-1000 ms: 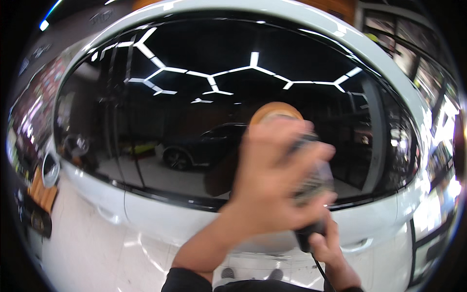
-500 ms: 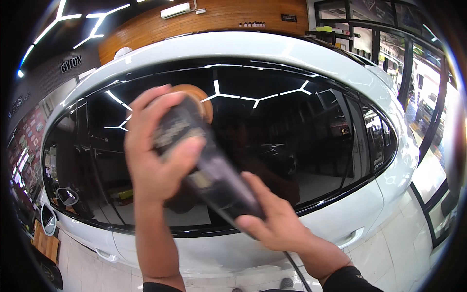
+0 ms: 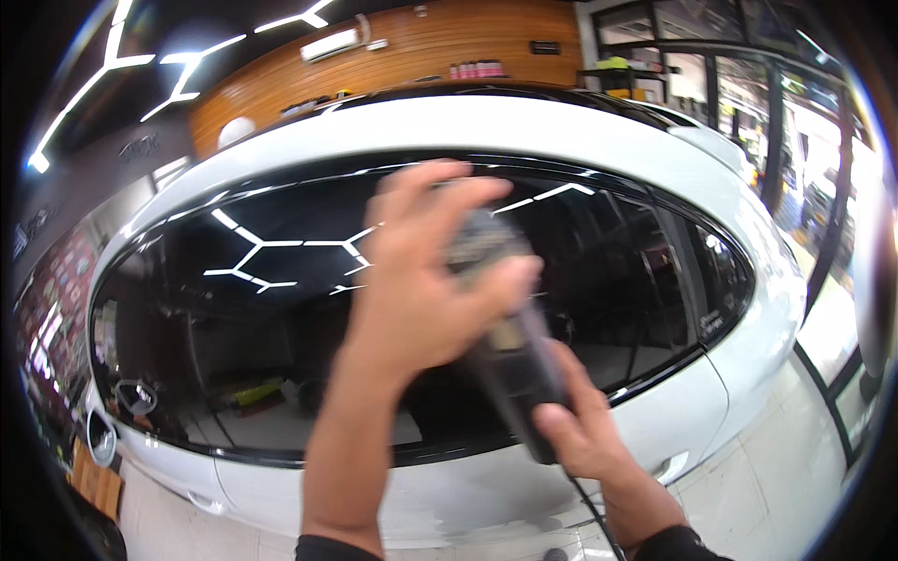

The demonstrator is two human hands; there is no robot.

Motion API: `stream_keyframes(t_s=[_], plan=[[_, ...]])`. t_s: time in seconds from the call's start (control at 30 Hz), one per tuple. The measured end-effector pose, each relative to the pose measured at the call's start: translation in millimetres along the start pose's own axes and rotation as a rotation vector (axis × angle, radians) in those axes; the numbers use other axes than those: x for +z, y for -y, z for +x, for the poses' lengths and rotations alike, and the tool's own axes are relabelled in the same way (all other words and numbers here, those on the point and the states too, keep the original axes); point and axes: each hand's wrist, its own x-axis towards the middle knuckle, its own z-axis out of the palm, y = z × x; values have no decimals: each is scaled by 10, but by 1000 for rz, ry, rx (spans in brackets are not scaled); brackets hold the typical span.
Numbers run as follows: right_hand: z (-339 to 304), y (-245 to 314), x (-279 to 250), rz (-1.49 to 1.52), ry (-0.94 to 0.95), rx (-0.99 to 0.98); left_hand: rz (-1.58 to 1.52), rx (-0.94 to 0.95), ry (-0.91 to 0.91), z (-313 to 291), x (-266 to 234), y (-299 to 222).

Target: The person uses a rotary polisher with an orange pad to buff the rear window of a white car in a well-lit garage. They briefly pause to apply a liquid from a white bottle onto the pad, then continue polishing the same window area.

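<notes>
Both hands hold a black corded polisher (image 3: pixel 513 360) against the dark side windows (image 3: pixel 281 327) of a white car (image 3: pixel 524 122). My left hand (image 3: pixel 421 262) is wrapped over the polisher's head, thumb across its top. Around the rear handle, my right hand (image 3: pixel 585 421) is closed. A black cord (image 3: pixel 599 519) runs down from the handle's end. The pad is hidden behind my left hand and the tool's head, so I cannot tell whether it touches the glass. Some motion blur smears the hands and the tool.
White door handles (image 3: pixel 672 466) lie below the glass, and a side mirror (image 3: pixel 101 438) juts out at left. Pink-labelled bottles (image 3: pixel 477 70) line the wooden back wall. Glass doors (image 3: pixel 739 103) stand at right. Light floor tiles (image 3: pixel 739 505) run alongside the car.
Both hands have carried the polisher to the right along the windows, and it now stands more upright. The orange pad seen earlier is now hidden. The view has shifted slightly.
</notes>
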Motion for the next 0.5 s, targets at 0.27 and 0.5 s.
stream_keyframes(t_s=[0.27, 0.5], plan=[[105, 139, -171, -21, 76, 37, -84, -1, -84, -10, 53, 23], [-383, -302, -775, 175, -196, 77, -71, 78, 59, 275, 1021, -619]])
